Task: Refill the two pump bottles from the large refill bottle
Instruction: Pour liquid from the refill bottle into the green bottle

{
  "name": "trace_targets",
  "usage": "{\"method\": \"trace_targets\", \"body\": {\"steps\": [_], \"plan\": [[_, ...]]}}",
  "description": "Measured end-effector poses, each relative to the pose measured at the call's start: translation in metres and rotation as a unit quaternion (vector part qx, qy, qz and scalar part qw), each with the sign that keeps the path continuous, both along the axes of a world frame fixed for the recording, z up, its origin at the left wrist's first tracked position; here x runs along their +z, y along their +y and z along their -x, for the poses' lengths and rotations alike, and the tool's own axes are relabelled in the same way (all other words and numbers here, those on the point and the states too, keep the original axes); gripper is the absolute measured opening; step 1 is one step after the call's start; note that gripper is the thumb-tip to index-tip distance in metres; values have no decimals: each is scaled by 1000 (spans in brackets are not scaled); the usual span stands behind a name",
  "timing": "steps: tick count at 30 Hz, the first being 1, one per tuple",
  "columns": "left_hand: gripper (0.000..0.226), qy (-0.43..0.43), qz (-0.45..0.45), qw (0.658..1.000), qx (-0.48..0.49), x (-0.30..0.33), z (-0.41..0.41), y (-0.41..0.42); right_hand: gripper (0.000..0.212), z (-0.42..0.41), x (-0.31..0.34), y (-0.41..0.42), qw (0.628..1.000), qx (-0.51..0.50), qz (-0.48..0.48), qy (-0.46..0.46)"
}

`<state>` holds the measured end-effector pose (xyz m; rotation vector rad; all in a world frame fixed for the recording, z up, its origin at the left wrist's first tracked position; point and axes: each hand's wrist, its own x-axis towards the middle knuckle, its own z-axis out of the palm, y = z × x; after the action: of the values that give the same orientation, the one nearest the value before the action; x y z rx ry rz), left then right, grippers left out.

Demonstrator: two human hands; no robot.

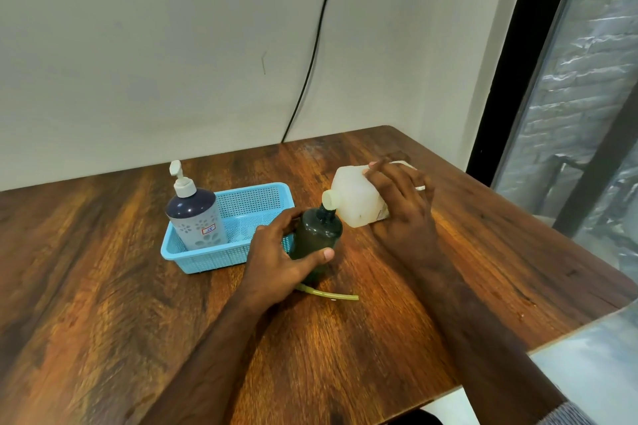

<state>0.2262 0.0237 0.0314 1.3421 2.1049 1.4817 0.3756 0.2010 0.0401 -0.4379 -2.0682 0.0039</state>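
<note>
A dark green pump bottle [316, 235] stands open on the wooden table [379, 338], and my left hand [279, 255] grips its body. My right hand [402, 203] holds the large white refill bottle [355, 198] tipped to the left, its open spout right at the green bottle's neck. A second pump bottle [195, 214], dark blue and grey with its white pump on, stands in the left end of a blue basket [241, 214]. A yellowish pump tube [331, 294] lies on the table in front of the green bottle, partly under my left hand.
The wall rises just behind the table, with a black cable [310, 69] hanging down it. The table's right edge runs beside a dark-framed window [587, 114]. Bare wood lies in front of my arms.
</note>
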Motion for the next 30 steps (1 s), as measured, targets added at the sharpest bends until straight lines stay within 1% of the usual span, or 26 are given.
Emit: {"method": "trace_targets", "body": {"steps": [4,6,8,10,12,16,19,22,25,27,30], "plan": [[64,2,-8,1000,1,1,-1,0,73,1,1,-8,997,32,70,-1],[61,3,-7,1000,5,0,-1,0,71,3,2,-14,991,56,120,20],[62,2,-6,1000,10,-2,0,1,75,4,-1,-17,981,55,180,46],[63,-4,-8,1000,10,-1,-1,1,84,6,-3,-15,968,37,237,75],[57,-23,-22,999,10,1,-3,-1,92,9,-4,-12,952,34,290,96],[49,-73,-57,996,12,4,-5,-3,95,13,-3,-13,931,39,352,91],[50,-87,-53,995,15,2,-4,-3,99,16,-8,-13,920,47,384,58],[53,-82,-55,995,18,3,-4,-4,104,17,-10,-16,906,48,420,35],[54,-79,-56,995,14,4,-5,-6,111,15,-8,-19,898,50,436,18],[55,-77,-59,995,15,6,-8,-7,120,13,-7,-21,896,50,440,0],[58,-83,-68,994,14,10,-13,-9,138,11,-4,-28,905,13,426,-8]]}}
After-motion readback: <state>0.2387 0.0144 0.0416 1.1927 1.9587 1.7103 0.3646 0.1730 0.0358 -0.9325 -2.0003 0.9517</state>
